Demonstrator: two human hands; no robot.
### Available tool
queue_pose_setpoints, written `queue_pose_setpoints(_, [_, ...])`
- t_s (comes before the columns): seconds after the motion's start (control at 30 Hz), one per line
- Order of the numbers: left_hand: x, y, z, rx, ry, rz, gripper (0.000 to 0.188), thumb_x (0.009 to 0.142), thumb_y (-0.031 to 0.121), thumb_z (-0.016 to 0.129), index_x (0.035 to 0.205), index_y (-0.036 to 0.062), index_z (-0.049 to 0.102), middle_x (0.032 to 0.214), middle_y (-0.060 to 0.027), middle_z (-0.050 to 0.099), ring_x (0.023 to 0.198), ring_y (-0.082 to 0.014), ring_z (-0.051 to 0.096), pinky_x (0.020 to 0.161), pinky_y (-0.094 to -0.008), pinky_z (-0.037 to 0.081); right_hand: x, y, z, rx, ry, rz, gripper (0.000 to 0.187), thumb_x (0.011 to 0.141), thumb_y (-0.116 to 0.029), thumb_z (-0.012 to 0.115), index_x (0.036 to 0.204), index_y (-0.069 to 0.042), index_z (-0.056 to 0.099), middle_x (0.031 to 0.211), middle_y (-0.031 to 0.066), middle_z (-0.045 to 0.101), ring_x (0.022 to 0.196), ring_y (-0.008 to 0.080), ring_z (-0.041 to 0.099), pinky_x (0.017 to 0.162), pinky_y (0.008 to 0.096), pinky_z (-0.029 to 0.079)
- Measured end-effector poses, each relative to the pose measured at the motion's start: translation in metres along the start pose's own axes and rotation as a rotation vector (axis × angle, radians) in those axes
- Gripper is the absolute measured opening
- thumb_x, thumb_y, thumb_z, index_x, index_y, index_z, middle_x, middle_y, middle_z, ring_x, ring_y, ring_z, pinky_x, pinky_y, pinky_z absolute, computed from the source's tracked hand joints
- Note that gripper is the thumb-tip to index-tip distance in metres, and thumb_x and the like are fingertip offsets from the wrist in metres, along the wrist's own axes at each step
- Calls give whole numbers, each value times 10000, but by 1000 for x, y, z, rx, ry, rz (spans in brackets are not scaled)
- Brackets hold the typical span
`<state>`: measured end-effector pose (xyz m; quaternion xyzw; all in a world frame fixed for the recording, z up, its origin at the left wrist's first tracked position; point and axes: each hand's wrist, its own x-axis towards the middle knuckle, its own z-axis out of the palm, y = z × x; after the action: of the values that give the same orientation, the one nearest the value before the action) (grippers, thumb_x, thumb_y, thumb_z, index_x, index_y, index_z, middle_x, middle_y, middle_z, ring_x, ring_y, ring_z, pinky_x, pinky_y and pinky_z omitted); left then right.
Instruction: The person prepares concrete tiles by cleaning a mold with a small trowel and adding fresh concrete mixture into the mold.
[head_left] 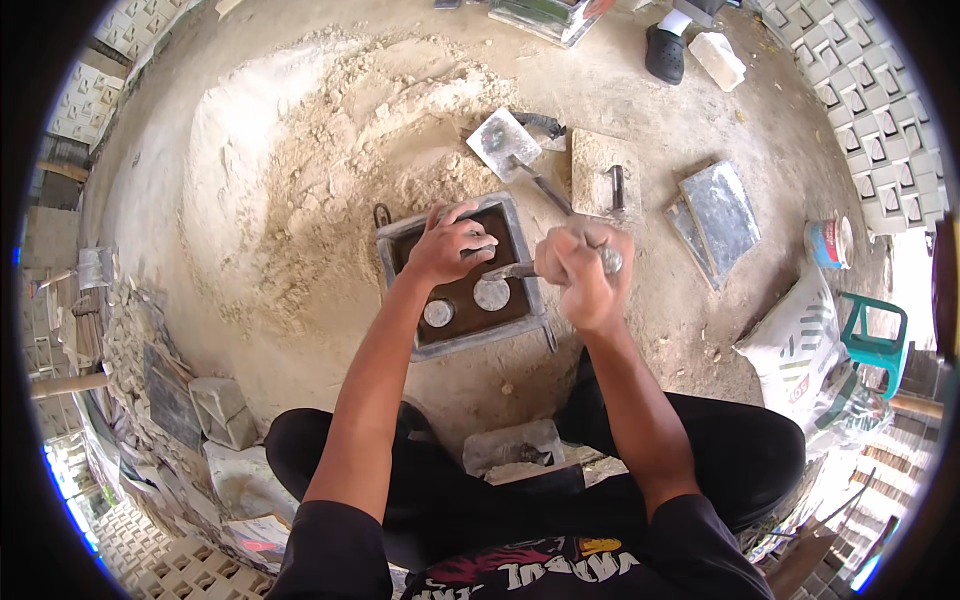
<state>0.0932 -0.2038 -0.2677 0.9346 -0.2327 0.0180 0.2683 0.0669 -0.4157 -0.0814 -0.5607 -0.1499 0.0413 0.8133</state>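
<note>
Before me on the ground lies a rectangular grey metal frame point(470, 345) filled with dark packed sand point(462, 320). Two pale round discs are plainly visible in the sand: a smaller one point(438, 313) near the front left, and a larger one point(492, 293) near the middle. My left hand point(455, 245) is over the far part of the frame, its fingers curled round something greyish, mostly hidden. My right hand point(583, 265) is a fist round a short metal hand tool point(512, 271). The tool's flattened tip reaches left to the larger disc's far edge; whether it touches is unclear.
Loose sand point(340, 160) is heaped beyond the frame to the left. A small shovel point(505, 143), a handled board point(595, 165) and grey plates point(722, 220) lie beyond and right. A bucket point(828, 243), white sack point(800, 345) and green stool point(872, 335) stand right. Another person's shoe point(664, 55) is at the back.
</note>
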Motion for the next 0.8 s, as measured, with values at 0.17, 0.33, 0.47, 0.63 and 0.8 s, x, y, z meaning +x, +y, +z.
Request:
queue_pose_setpoints(0.17, [0, 3, -2, -35, 14, -6, 292, 876, 469, 562, 923, 253, 753, 1066, 11, 637, 1312, -192, 383, 1150, -495, 165, -1, 30, 5, -71, -21, -142, 344, 837, -23, 543, 547, -27, 359, 497, 0, 396, 463, 57, 322, 414, 261, 248])
queue_pose_setpoints(0.33, [1, 3, -3, -26, 55, -8, 253, 863, 441, 593, 874, 250, 760, 1019, 20, 635, 1297, -189, 399, 1140, -482, 208, -2, 86, -10, -480, -51, -333, 260, 804, 7, 542, 575, -14, 421, 494, 12, 407, 440, 79, 344, 411, 272, 275])
queue_pose_setpoints(0.47, [-3, 1, 2, -70, 68, -46, 275, 849, 464, 601, 861, 241, 762, 1001, 20, 636, 1284, -172, 411, 1138, -467, 221, -4, 72, 7, -331, -30, -141, 244, 792, -18, 553, 575, -8, 443, 477, 39, 385, 416, 105, 378, 410, 275, 289])
queue_pose_setpoints(0.63, [0, 2, 2, -63, 102, -51, 297, 838, 480, 606, 872, 231, 764, 1022, 21, 630, 1277, -151, 418, 1139, -450, 226, 5, 90, -7, -467, -202, -5, 276, 784, -29, 531, 543, -12, 396, 476, 39, 365, 419, 109, 369, 404, 286, 273])
queue_pose_setpoints(0.8, [0, -2, 5, -37, 87, -40, 370, 842, 497, 593, 1078, 239, 715, 1167, -15, 596, 1288, -151, 407, 1147, -442, 214, -3, 81, -10, -340, -282, -125, 250, 782, 8, 496, 558, -4, 386, 506, 30, 405, 440, 108, 347, 406, 300, 253])
